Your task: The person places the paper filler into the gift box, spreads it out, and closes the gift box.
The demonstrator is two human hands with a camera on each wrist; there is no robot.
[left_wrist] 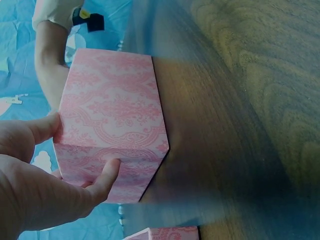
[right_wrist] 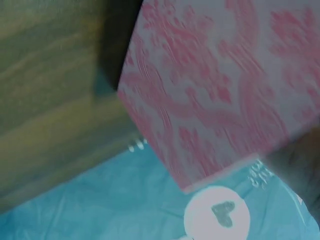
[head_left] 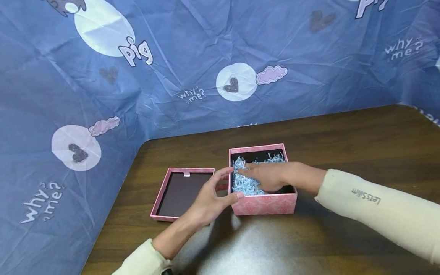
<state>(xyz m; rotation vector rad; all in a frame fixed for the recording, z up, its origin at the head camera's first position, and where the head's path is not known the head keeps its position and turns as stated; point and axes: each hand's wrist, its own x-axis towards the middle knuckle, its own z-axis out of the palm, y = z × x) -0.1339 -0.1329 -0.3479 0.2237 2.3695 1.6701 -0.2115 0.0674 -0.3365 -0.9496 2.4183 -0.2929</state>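
Observation:
A pink patterned box (head_left: 264, 205) with a dark inside stands on the table, holding light-blue shredded paper (head_left: 245, 185). My left hand (head_left: 209, 200) holds the box at its left side, thumb at the near left corner and fingers at the left rim. In the left wrist view, one digit of it lies against the patterned wall (left_wrist: 110, 105). Inside the box, my right hand (head_left: 268, 175) reaches left with fingers extended onto the shredded paper; some fingertips are hidden in it. The right wrist view shows mostly the box's outer wall (right_wrist: 210, 90), and the fingers are out of sight there.
Left of the box lies its pink-edged lid (head_left: 160, 196), dark inside up, with a small light tab (head_left: 186, 173). Both rest on a brown wooden table (head_left: 343, 152). Behind and to the left hangs a blue printed cloth (head_left: 185, 46).

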